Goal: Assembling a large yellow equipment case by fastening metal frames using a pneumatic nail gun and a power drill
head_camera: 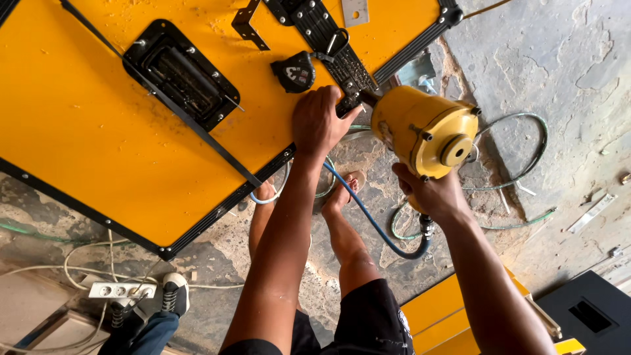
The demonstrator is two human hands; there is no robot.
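Observation:
A large yellow panel (98, 118) with black edging lies in front of me, a black recessed handle (181, 72) set into it. My left hand (321, 121) presses on the panel's black corner strip (332, 49), fingers beside the tool's nose. My right hand (430, 194) grips the handle of a yellow pneumatic tool (424, 128), whose tip meets the strip by my left fingers. A blue air hose (374, 227) runs from the tool's base. A black tape measure (294, 71) rests on the panel.
Green hoses (526, 171) loop over the cracked concrete floor. A metal bracket (248, 23) lies on the panel. A white power strip (121, 289) with cables sits lower left beside another person's shoe (174, 292). Yellow and black cases (453, 315) stand lower right.

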